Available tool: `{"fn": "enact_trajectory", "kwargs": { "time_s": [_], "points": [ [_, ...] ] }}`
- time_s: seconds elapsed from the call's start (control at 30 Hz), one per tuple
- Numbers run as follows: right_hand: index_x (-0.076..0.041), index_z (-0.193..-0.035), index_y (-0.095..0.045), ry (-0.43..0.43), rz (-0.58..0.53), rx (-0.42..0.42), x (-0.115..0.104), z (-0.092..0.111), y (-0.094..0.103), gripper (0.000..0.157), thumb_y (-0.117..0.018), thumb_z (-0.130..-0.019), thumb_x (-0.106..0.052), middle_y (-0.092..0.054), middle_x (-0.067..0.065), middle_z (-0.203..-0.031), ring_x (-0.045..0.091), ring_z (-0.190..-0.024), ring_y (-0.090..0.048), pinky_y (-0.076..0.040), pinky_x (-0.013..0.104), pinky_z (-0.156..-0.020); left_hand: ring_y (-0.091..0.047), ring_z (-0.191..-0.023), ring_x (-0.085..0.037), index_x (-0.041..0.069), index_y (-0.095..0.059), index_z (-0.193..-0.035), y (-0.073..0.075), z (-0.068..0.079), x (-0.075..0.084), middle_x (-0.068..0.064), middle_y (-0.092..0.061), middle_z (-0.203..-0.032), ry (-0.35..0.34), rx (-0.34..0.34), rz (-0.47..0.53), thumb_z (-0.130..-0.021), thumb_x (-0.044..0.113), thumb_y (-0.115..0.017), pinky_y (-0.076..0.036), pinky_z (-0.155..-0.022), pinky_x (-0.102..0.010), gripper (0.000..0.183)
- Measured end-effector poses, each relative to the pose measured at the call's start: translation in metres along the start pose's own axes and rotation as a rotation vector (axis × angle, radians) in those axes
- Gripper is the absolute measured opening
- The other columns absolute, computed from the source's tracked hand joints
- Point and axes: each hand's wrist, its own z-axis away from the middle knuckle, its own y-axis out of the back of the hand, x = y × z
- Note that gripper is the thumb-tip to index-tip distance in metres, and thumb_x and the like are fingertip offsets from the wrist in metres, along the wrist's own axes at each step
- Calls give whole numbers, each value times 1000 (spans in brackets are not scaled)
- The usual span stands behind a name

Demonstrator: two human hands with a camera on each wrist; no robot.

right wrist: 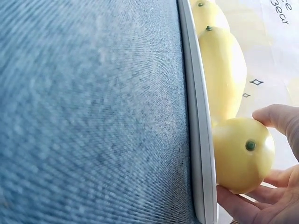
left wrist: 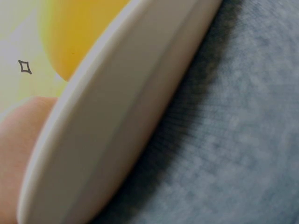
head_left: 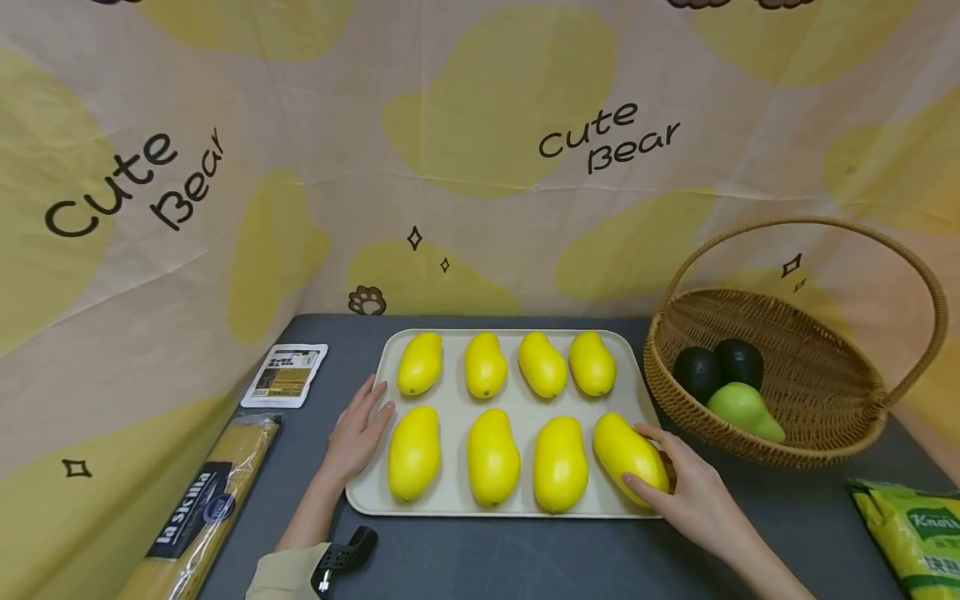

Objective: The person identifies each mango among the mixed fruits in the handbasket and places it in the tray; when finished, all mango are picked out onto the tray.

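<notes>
Two rows of yellow mangoes [head_left: 492, 457] lie on a cream rectangular tray [head_left: 450, 507]. At the front right corner my right hand [head_left: 693, 492] grips one mango [head_left: 628, 457], thumb on its near side and fingers round its right side. The right wrist view shows that mango [right wrist: 240, 156] end-on, low over the tray rim [right wrist: 202, 140]. My left hand [head_left: 358, 440] rests at the tray's left edge, its fingers extended over the rim. In the left wrist view the tray's side [left wrist: 107, 116] covers most of that hand.
A wicker basket [head_left: 825, 333] with a tall handle stands right of the tray, holding two dark avocados [head_left: 697, 373] and a green pear [head_left: 746, 411]. A spaghetti pack [head_left: 210, 508] and a white pouch [head_left: 285, 377] lie at left. A green Knorr bag [head_left: 911, 533] is at far right.
</notes>
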Motion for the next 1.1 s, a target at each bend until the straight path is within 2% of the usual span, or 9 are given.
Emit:
{"fn": "enact_trajectory", "kwargs": {
  "time_s": [0.53,1.1],
  "points": [
    [-4,-140,-44,-21,10,-74,2,1,-2,77,-70,-85,-52,-53,19,-135,35,-116,-55,-47,55,-89,-15,-144,-43,5,-35,-151,0,0,-1,-14,-15,-161,-9,7,1,-105,36,-42,-10,-109,-67,56],
    [-3,-142,-41,-36,3,-105,2,2,1,79,-68,-87,-52,-50,22,-137,38,-119,-53,-45,58,-91,-16,-143,-44,5,-35,-151,0,0,-2,-15,-16,-161,-17,12,-3,-105,35,-42,-10,-108,-67,56]
  ]
}}
